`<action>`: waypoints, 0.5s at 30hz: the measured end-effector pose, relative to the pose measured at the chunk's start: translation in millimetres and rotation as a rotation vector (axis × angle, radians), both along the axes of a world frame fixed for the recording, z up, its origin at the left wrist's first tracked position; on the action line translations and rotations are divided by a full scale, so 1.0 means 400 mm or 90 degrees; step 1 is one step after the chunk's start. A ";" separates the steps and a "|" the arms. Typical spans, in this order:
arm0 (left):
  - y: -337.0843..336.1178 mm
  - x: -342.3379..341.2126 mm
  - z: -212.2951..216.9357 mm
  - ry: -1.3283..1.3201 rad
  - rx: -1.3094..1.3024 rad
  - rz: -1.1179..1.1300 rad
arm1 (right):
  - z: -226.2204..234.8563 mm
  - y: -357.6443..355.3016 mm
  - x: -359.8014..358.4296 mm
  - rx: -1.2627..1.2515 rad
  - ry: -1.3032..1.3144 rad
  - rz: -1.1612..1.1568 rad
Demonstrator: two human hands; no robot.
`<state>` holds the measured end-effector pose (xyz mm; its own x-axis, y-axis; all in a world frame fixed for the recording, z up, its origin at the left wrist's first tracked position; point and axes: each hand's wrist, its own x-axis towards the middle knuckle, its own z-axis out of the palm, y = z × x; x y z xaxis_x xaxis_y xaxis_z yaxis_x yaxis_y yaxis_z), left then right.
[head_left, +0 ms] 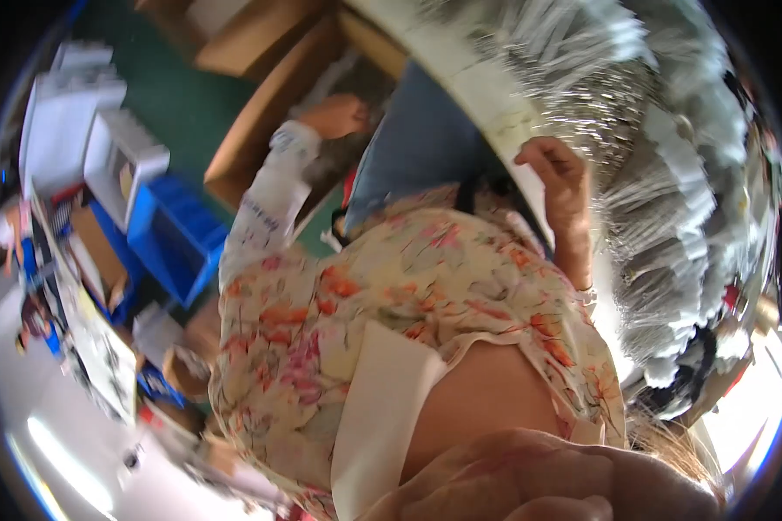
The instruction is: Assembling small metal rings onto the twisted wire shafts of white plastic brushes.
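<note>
My left hand (337,116), below a white patterned sleeve cuff, reaches to an open cardboard box (265,108) at the upper left. Its fingers look curled and are partly smeared; greyish, see-through material (375,82) lies beside them, and I cannot make out what they grip. My right hand (565,178) is raised by the edge of a pale worktop (487,95). Its fingers are bent inward with the tips close together, and anything between them is too small to tell. Near it are bundles of thin silvery wire-like strands (595,108) with whitish, frayed-looking ends.
Blue denim-covered legs (421,143) are between the box and worktop. On the left are a blue plastic bin (178,239), white boxes (117,161) and a green floor (161,95). More pale bundles (669,234) line the right. People (39,321) appear at the far left.
</note>
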<state>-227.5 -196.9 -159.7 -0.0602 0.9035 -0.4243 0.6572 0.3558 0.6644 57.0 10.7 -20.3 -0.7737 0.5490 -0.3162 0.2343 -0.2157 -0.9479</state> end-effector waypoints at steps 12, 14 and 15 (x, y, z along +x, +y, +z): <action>0.869 -0.104 0.645 -0.141 0.233 -0.009 | 0.176 0.257 0.250 0.192 0.121 -0.215; 1.065 -0.199 0.574 -0.017 0.177 0.057 | 0.222 0.301 0.311 0.233 0.082 -0.263; 1.139 -0.244 0.540 0.085 0.128 0.096 | 0.232 0.338 0.338 0.320 0.011 -0.257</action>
<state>-325.1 258.9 56.4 -0.2433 0.9454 -0.2168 0.6933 0.3258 0.6428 192.3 145.8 72.4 -0.4787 0.8755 0.0668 0.2110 0.1885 -0.9591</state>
